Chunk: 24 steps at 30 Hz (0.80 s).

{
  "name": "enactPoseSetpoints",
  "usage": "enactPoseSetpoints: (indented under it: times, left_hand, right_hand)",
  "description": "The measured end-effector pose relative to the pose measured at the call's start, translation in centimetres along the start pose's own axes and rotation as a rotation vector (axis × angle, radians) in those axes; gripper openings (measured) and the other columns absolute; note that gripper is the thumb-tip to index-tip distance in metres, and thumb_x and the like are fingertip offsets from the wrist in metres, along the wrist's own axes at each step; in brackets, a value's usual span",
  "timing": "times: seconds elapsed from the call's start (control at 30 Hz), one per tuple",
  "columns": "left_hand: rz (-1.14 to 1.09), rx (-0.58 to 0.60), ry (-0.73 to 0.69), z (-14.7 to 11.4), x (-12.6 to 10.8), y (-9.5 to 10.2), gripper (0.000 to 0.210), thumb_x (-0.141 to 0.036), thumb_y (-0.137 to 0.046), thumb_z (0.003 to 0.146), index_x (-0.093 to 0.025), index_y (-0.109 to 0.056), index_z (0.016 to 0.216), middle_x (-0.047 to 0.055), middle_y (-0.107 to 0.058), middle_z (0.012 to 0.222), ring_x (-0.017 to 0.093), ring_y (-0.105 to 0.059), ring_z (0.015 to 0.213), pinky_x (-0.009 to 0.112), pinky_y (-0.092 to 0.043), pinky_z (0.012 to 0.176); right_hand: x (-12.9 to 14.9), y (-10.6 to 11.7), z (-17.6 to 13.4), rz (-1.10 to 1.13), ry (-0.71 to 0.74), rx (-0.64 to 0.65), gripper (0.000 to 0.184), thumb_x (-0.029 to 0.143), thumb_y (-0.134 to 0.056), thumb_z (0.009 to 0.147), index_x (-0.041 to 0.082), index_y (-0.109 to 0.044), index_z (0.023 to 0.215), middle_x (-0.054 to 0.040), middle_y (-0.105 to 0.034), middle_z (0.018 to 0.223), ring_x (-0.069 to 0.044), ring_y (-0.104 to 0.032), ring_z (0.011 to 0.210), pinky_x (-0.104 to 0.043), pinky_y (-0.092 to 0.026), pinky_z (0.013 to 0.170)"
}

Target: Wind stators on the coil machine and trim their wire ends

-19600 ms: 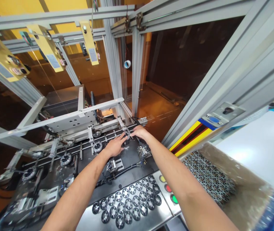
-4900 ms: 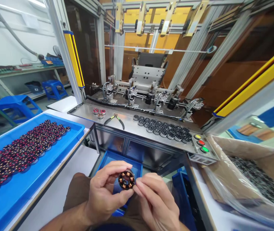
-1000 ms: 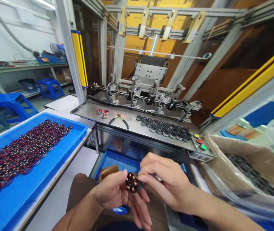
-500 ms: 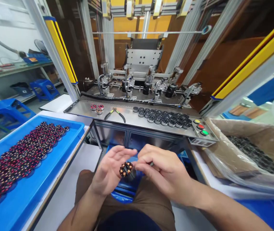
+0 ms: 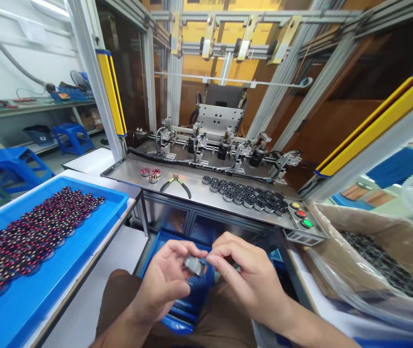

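Note:
My left hand (image 5: 165, 280) is curled around a small motor stator (image 5: 195, 266), its grey side turned up and partly blurred. Just right of the stator, my right hand (image 5: 248, 268) makes a pinch with thumb and forefinger; anything between those fingertips is too small to make out. Both hands are above my lap, in front of the bench. On the metal ledge ahead lie three wound stators (image 5: 153, 178) with copper and red, beside a pair of cutters (image 5: 176, 183) with open green-and-black handles. Farther right on the ledge sit many dark unwound cores (image 5: 246, 193).
At left a blue tray (image 5: 114, 198) holds rows of wound stators. A lined carton (image 5: 322, 217) of dark parts stands at right, near a button box (image 5: 302, 224). Behind the ledge is a winding machine (image 5: 224, 145). Blue stools (image 5: 14, 166) stand at far left.
The stator has turned from its copper-wound face to its grey side. My left fingers have closed in around it, while my right hand keeps its pinch. The view has tilted up.

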<state>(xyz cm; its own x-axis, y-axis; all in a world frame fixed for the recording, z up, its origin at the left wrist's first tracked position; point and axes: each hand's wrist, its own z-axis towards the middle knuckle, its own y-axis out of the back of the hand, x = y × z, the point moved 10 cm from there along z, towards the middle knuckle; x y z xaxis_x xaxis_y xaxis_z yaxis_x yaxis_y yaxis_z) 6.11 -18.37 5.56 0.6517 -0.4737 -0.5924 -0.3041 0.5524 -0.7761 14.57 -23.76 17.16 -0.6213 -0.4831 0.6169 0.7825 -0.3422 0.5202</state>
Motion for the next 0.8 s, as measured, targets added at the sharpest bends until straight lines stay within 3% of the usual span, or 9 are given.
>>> enactPoseSetpoints:
  times: [0.1, 0.17, 0.23, 0.3, 0.4, 0.5, 0.63, 0.73, 0.8]
  left_hand:
    - [-0.06, -0.023, -0.014, 0.7, 0.0, 0.7, 0.045, -0.043, -0.082, 0.072, -0.024, -0.068, 0.11, 0.005, -0.072, 0.109, 0.022, -0.064, 0.115, 0.031, -0.05, 0.096]
    - [-0.059, 0.033, 0.21, 0.8, 2.6, 0.5, 0.049, -0.059, -0.067, 0.082, -0.015, -0.071, 0.104, 0.012, -0.075, 0.099, 0.025, -0.069, 0.102, 0.032, -0.053, 0.086]
    - [-0.075, 0.181, 0.487, -0.1, 5.4, -0.5, 0.066, -0.069, -0.047, 0.088, -0.008, -0.072, 0.089, 0.014, -0.073, 0.074, 0.027, -0.073, 0.081, 0.034, -0.054, 0.072]
    - [-0.113, 0.324, 0.621, -1.3, 6.5, -1.7, 0.074, -0.072, -0.037, 0.09, -0.007, -0.071, 0.083, 0.012, -0.069, 0.058, 0.028, -0.072, 0.066, 0.032, -0.053, 0.059]
    - [-0.11, 0.334, 0.518, -1.2, 5.5, -2.5, 0.057, -0.062, -0.045, 0.093, -0.01, -0.07, 0.093, 0.009, -0.072, 0.064, 0.023, -0.072, 0.059, 0.025, -0.052, 0.052]
    - [-0.062, 0.196, 0.366, -0.7, 3.8, -1.9, 0.034, -0.044, -0.054, 0.095, -0.016, -0.069, 0.109, 0.007, -0.074, 0.078, 0.018, -0.072, 0.062, 0.022, -0.053, 0.055]
    - [-0.001, -0.004, 0.123, -0.2, 0.9, -0.2, 0.031, -0.028, -0.072, 0.085, -0.023, -0.068, 0.116, 0.006, -0.071, 0.098, 0.018, -0.071, 0.083, 0.024, -0.056, 0.071]
    - [-0.03, -0.059, -0.041, 0.4, -0.5, 0.4, 0.036, -0.035, -0.08, 0.076, -0.026, -0.07, 0.109, 0.005, -0.068, 0.106, 0.022, -0.066, 0.105, 0.032, -0.053, 0.09]
    - [-0.055, -0.057, 0.002, 1.2, 0.3, 0.8, 0.041, -0.047, -0.075, 0.079, -0.025, -0.069, 0.112, 0.006, -0.07, 0.105, 0.023, -0.066, 0.107, 0.034, -0.053, 0.091]
  right_hand:
    - [0.6, -0.3, 0.3, 0.035, 0.062, 0.014, 0.02, 0.012, -0.054, 0.094, 0.018, -0.061, 0.077, -0.002, -0.062, 0.068, -0.013, -0.058, 0.062, -0.023, -0.048, 0.055]
    - [1.1, -0.6, 0.3, 0.064, 0.111, 0.055, 0.019, 0.012, -0.053, 0.095, 0.018, -0.062, 0.079, -0.0026, -0.063, 0.069, -0.013, -0.059, 0.064, -0.024, -0.048, 0.056]
    - [1.3, -0.8, 0.3, 0.086, 0.144, 0.085, 0.019, 0.012, -0.053, 0.095, 0.018, -0.062, 0.08, -0.0033, -0.064, 0.07, -0.013, -0.059, 0.065, -0.024, -0.048, 0.057]
    - [1.4, -0.8, 0.3, 0.094, 0.155, 0.097, 0.019, 0.012, -0.053, 0.095, 0.018, -0.062, 0.08, -0.0031, -0.064, 0.071, -0.013, -0.06, 0.066, -0.024, -0.048, 0.057]
    - [1.4, -0.5, 0.2, 0.061, 0.145, 0.1, 0.017, 0.01, -0.055, 0.094, 0.017, -0.062, 0.08, -0.0018, -0.062, 0.069, -0.012, -0.059, 0.064, -0.023, -0.047, 0.057]
    - [1.1, 0.0, 0.2, 0.014, 0.101, 0.057, 0.015, 0.009, -0.057, 0.093, 0.016, -0.062, 0.08, -0.0021, -0.062, 0.071, -0.012, -0.058, 0.065, -0.023, -0.047, 0.057]
    - [0.2, 0.5, 0.3, 0.003, 0.008, -0.022, 0.017, 0.01, -0.056, 0.092, 0.018, -0.062, 0.078, -0.0016, -0.062, 0.071, -0.012, -0.058, 0.065, -0.024, -0.048, 0.058]
    - [-0.2, 0.5, 0.6, 0.066, -0.003, -0.048, 0.021, 0.014, -0.055, 0.094, 0.018, -0.06, 0.074, -0.0019, -0.062, 0.069, -0.013, -0.058, 0.063, -0.024, -0.047, 0.056]
    - [0.0, 0.2, 0.9, 0.111, 0.043, -0.032, 0.023, 0.017, -0.053, 0.095, 0.018, -0.059, 0.073, -0.002, -0.06, 0.067, -0.013, -0.057, 0.061, -0.024, -0.047, 0.054]
